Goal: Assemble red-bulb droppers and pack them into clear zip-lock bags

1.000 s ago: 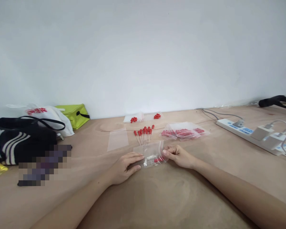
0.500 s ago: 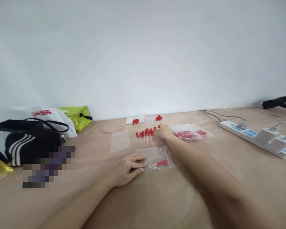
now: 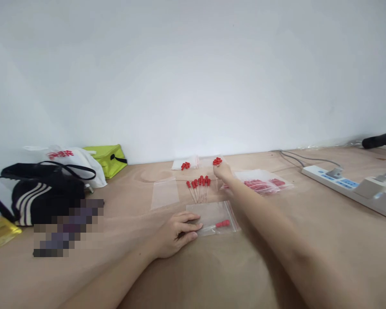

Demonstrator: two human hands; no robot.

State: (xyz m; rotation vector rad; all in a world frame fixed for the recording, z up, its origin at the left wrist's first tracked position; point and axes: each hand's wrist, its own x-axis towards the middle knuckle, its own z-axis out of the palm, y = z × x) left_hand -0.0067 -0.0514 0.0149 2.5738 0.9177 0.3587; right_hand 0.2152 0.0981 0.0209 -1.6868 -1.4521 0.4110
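Note:
My left hand (image 3: pixel 182 231) lies with fingers stretched out on the left edge of a clear zip bag (image 3: pixel 206 210). Inside that bag shows a dropper with a red rubber bulb (image 3: pixel 223 223). Farther back, my right hand (image 3: pixel 223 171) is closed in a pinch, and a faint thin tube hangs below it; the bulb of this dropper is hidden or merges with the red bulbs (image 3: pixel 217 161) behind. Several red-bulbed droppers (image 3: pixel 200 184) lie fanned out between my hands, bulbs pointing away from me.
Left of the droppers lies a flat clear bag (image 3: pixel 165 193). Another bag with red bulbs (image 3: pixel 185 165) is by the wall. Bags of red pieces (image 3: pixel 257 184) lie beside my right forearm. A power strip (image 3: pixel 350 189) stands right; a black bag (image 3: pixel 48 193) and green bag (image 3: pixel 107 159) are left.
My right hand has drawn one dropper out of the right side of the fan and moved slightly back toward the wall. My left hand stays on the bag; the view has shifted a little.

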